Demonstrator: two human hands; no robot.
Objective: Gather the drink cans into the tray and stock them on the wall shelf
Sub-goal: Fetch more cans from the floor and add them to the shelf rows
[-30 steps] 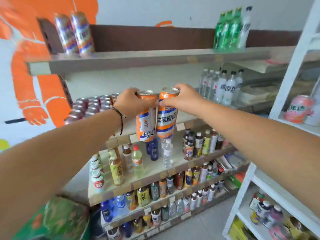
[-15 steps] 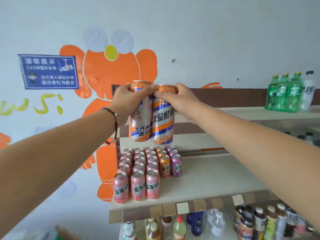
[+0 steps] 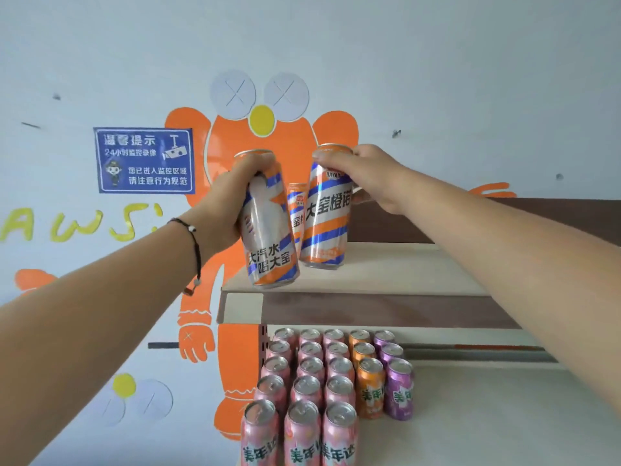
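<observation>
A pale wall (image 3: pixel 437 79) is covered at its middle by a flat orange cartoon mural (image 3: pixel 235 146), and a blue rectangular notice sign (image 3: pixel 145 160) is fixed just left of it. A long upper shelf (image 3: pixel 386 274) with a smooth beige board and a dark brown back panel is mounted against the wall; a lower shelf (image 3: pixel 487 408) beneath it is packed with rows of small cylindrical metal cans (image 3: pixel 316 398), pink ones mostly, with one orange row and one purple row at the right. A tall glossy orange, white and blue can (image 3: pixel 268 227) is clamped in the left hand (image 3: pixel 223 206) and held tilted at the upper shelf's front left corner. A second tall can (image 3: pixel 327 210) is gripped by its top in the right hand (image 3: pixel 373 176), its base at the shelf board, though contact cannot be judged. A third such can (image 3: pixel 297 210) is partly hidden between them. A thin dark cord bracelet (image 3: pixel 195 243) is worn on the left wrist.
</observation>
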